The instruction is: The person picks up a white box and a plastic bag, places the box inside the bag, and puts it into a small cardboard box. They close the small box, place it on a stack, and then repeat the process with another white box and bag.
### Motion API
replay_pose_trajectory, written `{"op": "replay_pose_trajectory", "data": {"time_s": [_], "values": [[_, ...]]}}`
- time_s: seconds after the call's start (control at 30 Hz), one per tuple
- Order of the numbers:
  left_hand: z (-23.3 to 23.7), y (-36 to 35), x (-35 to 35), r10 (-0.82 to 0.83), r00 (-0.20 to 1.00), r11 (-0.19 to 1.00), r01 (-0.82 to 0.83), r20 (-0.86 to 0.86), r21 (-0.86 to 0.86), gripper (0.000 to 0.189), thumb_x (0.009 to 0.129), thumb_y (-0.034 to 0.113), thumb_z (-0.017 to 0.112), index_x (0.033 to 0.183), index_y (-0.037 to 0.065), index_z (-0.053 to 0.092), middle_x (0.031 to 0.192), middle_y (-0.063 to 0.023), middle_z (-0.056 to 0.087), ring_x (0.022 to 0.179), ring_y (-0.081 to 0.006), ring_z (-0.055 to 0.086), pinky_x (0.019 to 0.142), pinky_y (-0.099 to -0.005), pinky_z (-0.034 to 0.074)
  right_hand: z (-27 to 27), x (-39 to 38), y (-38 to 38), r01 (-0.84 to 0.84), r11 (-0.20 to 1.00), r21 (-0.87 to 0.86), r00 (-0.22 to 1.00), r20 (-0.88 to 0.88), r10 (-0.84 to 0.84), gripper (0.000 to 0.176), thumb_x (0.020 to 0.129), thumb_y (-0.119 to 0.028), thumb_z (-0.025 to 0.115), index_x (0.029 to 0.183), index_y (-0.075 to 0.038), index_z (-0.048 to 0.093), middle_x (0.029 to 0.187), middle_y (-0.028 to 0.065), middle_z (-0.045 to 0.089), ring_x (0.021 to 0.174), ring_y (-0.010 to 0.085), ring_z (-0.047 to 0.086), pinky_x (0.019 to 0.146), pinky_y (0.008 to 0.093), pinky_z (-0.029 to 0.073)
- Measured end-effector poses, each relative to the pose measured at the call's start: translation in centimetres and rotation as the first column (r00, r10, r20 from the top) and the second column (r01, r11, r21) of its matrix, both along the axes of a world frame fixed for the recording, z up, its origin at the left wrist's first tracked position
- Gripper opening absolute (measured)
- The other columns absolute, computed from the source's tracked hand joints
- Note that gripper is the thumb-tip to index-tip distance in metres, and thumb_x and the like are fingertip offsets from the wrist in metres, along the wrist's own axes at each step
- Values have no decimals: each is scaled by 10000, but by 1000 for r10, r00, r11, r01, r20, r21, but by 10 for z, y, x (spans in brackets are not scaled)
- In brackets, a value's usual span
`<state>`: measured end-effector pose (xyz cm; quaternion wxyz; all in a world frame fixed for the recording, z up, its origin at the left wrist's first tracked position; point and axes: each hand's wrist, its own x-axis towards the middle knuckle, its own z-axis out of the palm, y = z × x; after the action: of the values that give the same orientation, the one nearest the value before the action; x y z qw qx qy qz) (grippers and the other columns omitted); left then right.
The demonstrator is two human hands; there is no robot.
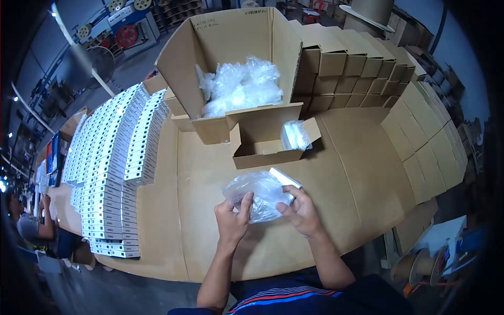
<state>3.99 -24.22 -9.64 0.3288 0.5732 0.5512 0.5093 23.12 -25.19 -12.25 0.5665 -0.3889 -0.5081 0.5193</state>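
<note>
Table's [205, 241] six-o'clock side: left hand [232, 219] pinches a plastic bag [256, 193], right hand [302, 211] grips bag and white box [285, 177]; bagging apparently needs its mouth spread.

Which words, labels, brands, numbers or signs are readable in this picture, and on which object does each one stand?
No text reads with certainty.
Large open carton: dark lettering high on its inside walls, too blurred.
Stacked white boxes: small dark print on their faces, too small.
Dark striped shirt: small mark near the stripes, too blurred.
Held plastic bag: no lettering visible.
</note>
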Motion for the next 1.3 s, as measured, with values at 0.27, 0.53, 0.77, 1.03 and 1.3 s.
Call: {"op": "replay_pose_trajectory", "data": {"time_s": [0.27, 0.53, 0.77, 1.03, 1.3], "values": [[-32, -12, -11, -143, 986, 978, 154, 82, -144, 490, 1124, 297, 486, 831, -38, 689, 587, -18, 534, 552, -91, 472, 510, -324, 389, 3, -9, 2, -28, 969, -247, 859, -502, -103, 211, 1005, -33, 674, 1194, 63, 678, 1155, 97, 682, 1054, 118, 613, 918, 289, 511], [-42, -14, -9, -78, 978, 990, 98, 193, -101, 493, 1137, 317, 453, 859, -36, 656, 678, 41, 519, 626, -60, 438, 541, -278, 362, -1, 0, -4, -51, 963, -263, 965, -261, -21, 230, 956, -70, 755, 1149, 41, 696, 1167, 97, 679, 1020, 101, 619, 852, 259, 512], [-21, 6, -15, 331, 944, 935, -328, -1, 138, 198, 1011, 162, 663, 1136, 10, 679, 1000, -71, 616, 941, -191, 589, 787, -355, 485, -10, -13, -6, 292, 954, -76, 946, 169, -276, 148, 898, -30, 807, 998, 48, 731, 1122, 121, 617, 1004, 166, 628, 815, 291, 509], [18, 14, -3, 148, 821, 881, 144, -552, 450, 357, 707, 70, 892, 1000, 75, 688, 1090, -78, 659, 1052, -292, 623, 903, -418, 473, -9, -16, -4, 262, 964, -50, 960, 114, -255, 170, 861, 31, 812, 1006, 55, 727, 1209, 138, 568, 1113, 222, 612, 951, 325, 499], [19, 20, -12, -151, 838, 910, 324, -525, 257, 287, 767, 3, 829, 960, 31, 619, 924, -86, 668, 905, -292, 671, 840, -419, 517, -9, -8, -6, 283, 959, 23, 929, 244, -280, 167, 842, 36, 813, 994, 24, 744, 1205, 145, 586, 1100, 239, 625, 950, 335, 501]]}}
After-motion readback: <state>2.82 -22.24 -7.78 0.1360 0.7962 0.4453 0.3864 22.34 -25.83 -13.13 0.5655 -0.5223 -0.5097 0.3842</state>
